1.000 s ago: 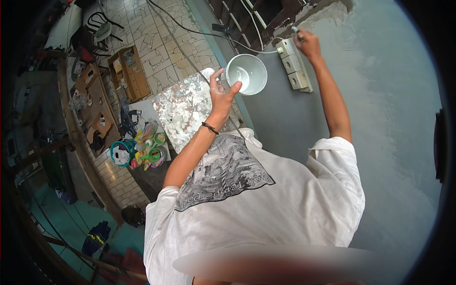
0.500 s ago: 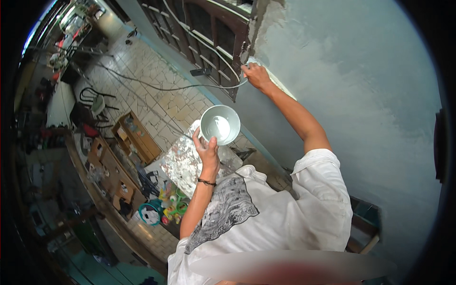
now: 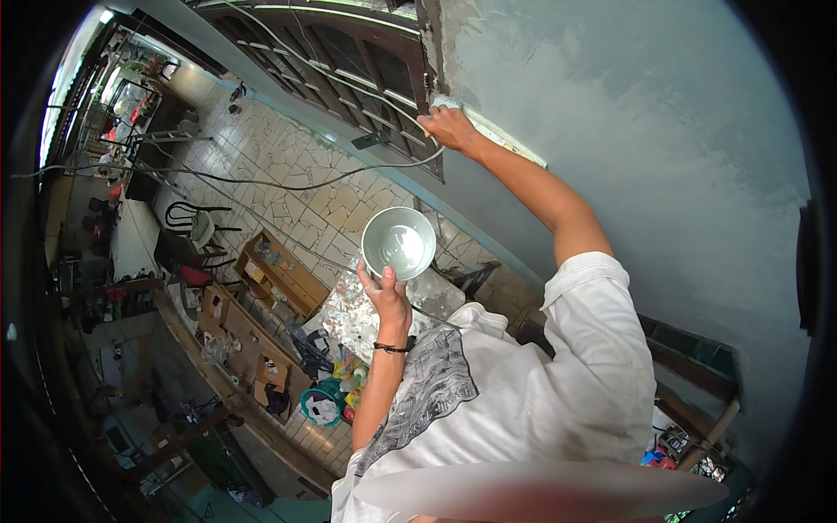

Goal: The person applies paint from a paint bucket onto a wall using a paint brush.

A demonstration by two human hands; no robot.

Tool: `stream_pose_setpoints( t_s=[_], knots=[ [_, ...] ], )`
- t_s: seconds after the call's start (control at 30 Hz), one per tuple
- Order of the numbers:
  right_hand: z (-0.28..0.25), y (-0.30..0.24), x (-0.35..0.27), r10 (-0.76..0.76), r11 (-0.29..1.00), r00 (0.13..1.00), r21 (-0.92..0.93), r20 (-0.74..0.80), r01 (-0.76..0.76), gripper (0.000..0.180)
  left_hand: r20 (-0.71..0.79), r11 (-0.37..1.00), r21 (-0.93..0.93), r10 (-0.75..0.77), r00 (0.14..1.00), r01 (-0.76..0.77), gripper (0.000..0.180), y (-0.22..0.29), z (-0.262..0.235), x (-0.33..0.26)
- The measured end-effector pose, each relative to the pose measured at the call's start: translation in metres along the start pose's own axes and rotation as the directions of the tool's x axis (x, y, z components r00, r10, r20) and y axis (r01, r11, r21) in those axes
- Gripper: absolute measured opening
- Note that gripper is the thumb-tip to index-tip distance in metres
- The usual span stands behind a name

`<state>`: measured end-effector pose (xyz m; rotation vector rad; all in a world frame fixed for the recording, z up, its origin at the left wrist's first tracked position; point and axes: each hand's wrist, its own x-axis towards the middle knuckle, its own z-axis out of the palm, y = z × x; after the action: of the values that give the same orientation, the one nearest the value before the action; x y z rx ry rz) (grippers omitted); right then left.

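Observation:
My left hand (image 3: 388, 296) grips a pale grey-green bowl (image 3: 398, 244) from its near side, thumb at the rim. Light glints off its whitish inside; whether that is liquid or bare wall, I cannot tell. At the end of my outstretched right arm, my right hand (image 3: 449, 131) is closed around what looks like a paintbrush (image 3: 446, 102). Only its pale end shows, against the grey wall (image 3: 610, 131) beside the window frame. A narrow white ledge (image 3: 506, 139) runs along the wall next to this hand. My fingers hide the handle.
A dark wooden window grille (image 3: 349, 52) stands at the upper left, crossed by a loose cable (image 3: 288, 186). Below the bowl is a paint-spattered platform (image 3: 349, 318). Wooden drawers (image 3: 283, 275), a chair (image 3: 196, 227) and a teal basket (image 3: 323, 405) stand on the left.
My view has shifted, so the room appears moved. My right hand and the pale tip sit slightly farther left in the picture, still at the wall by the window. The bowl stays in my left hand.

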<state>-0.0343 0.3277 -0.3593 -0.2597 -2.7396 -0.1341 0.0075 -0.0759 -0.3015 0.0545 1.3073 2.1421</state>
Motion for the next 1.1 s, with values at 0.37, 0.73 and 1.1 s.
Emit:
stream_pose_setpoints(
  t_s=[0.37, 0.73, 1.1],
  knots=[
    [-0.041, -0.025, 0.004, 0.202, 0.976, 0.974, 0.062, 0.103, -0.209, 0.026, 0.003, 0.999, 0.025, 0.020, 1.000, -0.020, 0.093, -0.001, -0.001, 0.001],
    [-0.018, 0.000, 0.014, 0.088, 0.993, 0.991, 0.073, 0.101, -0.096, 0.022, 0.022, 0.996, 0.085, 0.022, 1.000, -0.024, 0.091, 0.000, -0.002, -0.004],
    [-0.033, -0.036, 0.032, 0.147, 0.989, 0.982, 0.020, 0.116, -0.150, 0.021, -0.012, 0.999, 0.043, 0.035, 0.999, -0.034, 0.096, 0.003, 0.002, -0.004]
  ],
)
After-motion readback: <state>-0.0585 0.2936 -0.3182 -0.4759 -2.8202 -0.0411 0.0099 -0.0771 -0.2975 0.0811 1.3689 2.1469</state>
